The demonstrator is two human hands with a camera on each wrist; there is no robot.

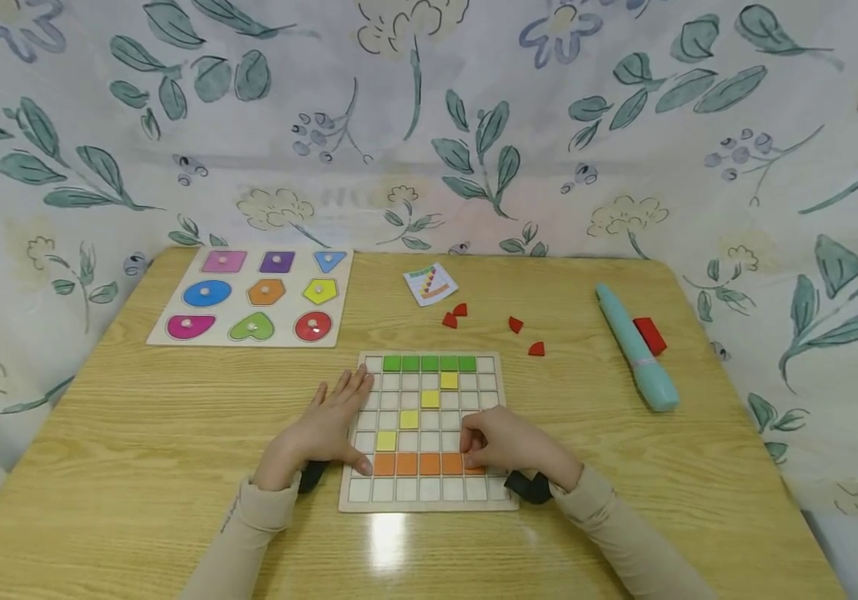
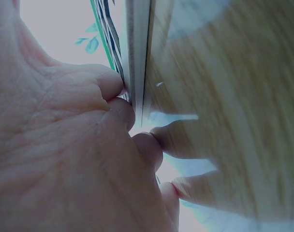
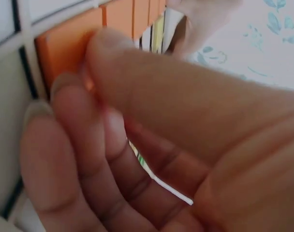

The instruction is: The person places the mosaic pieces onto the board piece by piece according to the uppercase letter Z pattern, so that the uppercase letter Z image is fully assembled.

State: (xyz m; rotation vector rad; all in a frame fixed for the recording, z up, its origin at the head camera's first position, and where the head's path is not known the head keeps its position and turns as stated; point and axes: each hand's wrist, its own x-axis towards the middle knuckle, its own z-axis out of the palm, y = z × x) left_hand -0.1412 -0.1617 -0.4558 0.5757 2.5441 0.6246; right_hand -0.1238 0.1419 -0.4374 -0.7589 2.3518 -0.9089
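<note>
A white grid board (image 1: pixel 429 493) lies on the table between both hands. Several green square tiles (image 1: pixel 430 363) line its top row, several yellow tiles (image 1: pixel 408 420) form a diagonal, and several orange tiles (image 1: pixel 407 464) fill a lower row. My left hand (image 1: pixel 327 423) rests with spread fingers along the board's left edge; its fingertips meet that edge in the left wrist view. With curled fingers and thumb, my right hand (image 1: pixel 507 439) pinches the rightmost orange tile (image 3: pixel 69 41) at its place in the row. The hand covers part of the board's right side.
Behind the board lie several red quarter-circle pieces (image 1: pixel 537 349) and a small pattern card (image 1: pixel 430 284). A knobbed shape puzzle (image 1: pixel 286 333) is at the back left. On the right are a light-blue tapered stick (image 1: pixel 634 346) and a red block (image 1: pixel 649 335). Floral cloth (image 1: pixel 398 183) hangs behind.
</note>
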